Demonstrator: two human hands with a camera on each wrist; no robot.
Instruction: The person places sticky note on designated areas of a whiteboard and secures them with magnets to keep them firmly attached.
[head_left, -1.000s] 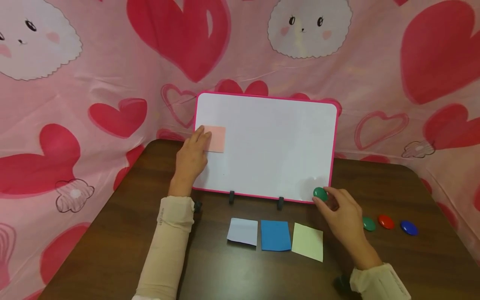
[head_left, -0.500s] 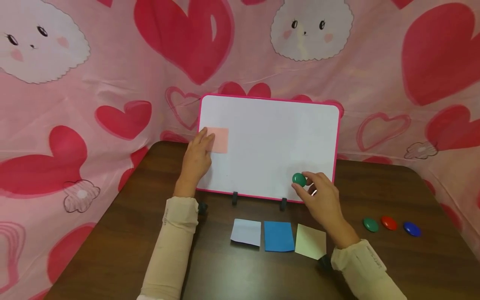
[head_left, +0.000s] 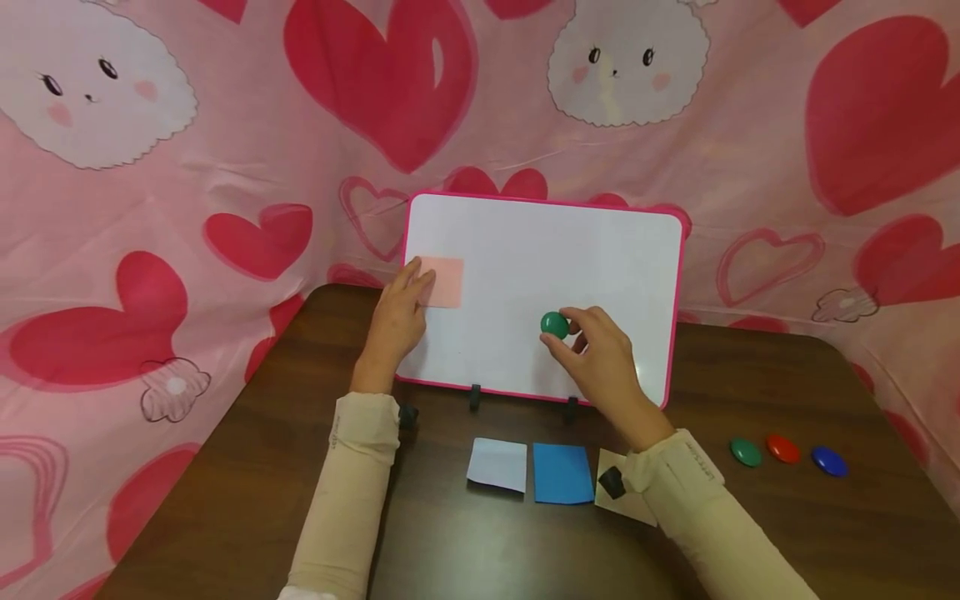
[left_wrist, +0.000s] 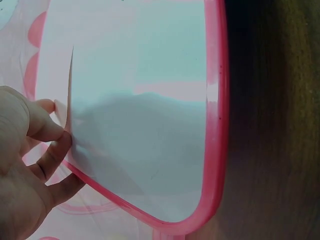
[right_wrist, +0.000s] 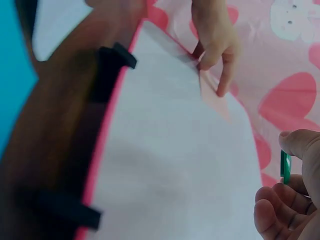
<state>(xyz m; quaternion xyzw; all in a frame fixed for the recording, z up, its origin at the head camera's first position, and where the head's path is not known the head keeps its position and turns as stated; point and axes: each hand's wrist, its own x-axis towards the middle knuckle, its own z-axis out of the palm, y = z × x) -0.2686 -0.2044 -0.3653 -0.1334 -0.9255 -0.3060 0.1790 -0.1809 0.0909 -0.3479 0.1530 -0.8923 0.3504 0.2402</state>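
Observation:
At the left of the white whiteboard [head_left: 525,250] a square pink sticky note [head_left: 447,282] lies flat against it in the head view. My left hand [head_left: 397,321] pinches the note's left edge; the left wrist view shows the paper [left_wrist: 70,92] edge-on at the fingertips. Between the thumb and fingers of my right hand [head_left: 600,354] is a round green magnet [head_left: 555,326], in front of the board's centre and right of the note. The right wrist view shows the magnet [right_wrist: 285,167] from its side.
The whiteboard stands on black clips [head_left: 476,397] at the table's back. Before it lie a pale sticky note [head_left: 498,464], a blue one [head_left: 562,473] and a yellow one [head_left: 630,500] partly under the right wrist. Green [head_left: 746,452], red [head_left: 783,448] and blue [head_left: 829,461] magnets lie at right.
My right hand has carried the green magnet from the board's lower right corner up and left toward its middle. The left hand stays at the pink note.

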